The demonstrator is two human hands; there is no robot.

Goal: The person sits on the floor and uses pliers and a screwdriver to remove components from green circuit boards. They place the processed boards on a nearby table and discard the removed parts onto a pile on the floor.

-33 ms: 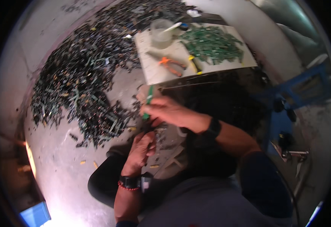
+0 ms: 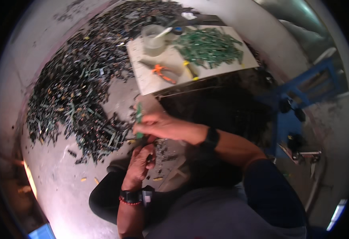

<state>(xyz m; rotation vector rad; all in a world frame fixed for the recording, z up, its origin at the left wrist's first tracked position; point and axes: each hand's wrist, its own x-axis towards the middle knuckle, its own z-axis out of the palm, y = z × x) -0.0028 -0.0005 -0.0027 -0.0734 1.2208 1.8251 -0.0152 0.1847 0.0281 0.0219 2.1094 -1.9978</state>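
Fingers (image 2: pixel 144 121) of the right hand (image 2: pixel 162 125) pinch a narrow green circuit strip (image 2: pixel 139 115), holding it upright just above the floor, close to the near edge of the big dark heap. That hand comes in from the right, the forearm lying across the person's front, a dark watch (image 2: pixel 211 138) on the wrist and the elbow bent back toward a dark blue sleeve (image 2: pixel 274 195). Below it the left hand (image 2: pixel 139 164) reaches up from the lower edge, knuckles up, fingers curled narrow beneath the strip's lower end; whether they grip anything I cannot tell. A black watch and a red bead band (image 2: pixel 130 198) sit on that wrist. Just beside the left hand lies a pale flat board (image 2: pixel 170 159) speckled with small dark parts.

To the left, a wide heap of dark and green scrap pieces (image 2: pixel 74 95) spreads over the grey floor (image 2: pixel 63 187), with loose bits scattered at its near rim. Farther away a white slab (image 2: pixel 150 85) lies on the floor. On it, near the far left corner, stands a clear plastic cup (image 2: pixel 152 40); orange-handled pliers (image 2: pixel 162 73) lie toward the near edge, a yellow-handled tool (image 2: pixel 190 69) next to them, and a pile of green circuit boards (image 2: pixel 208 47) fills the right half. A blue metal frame (image 2: pixel 302 87) stands well apart on the right.
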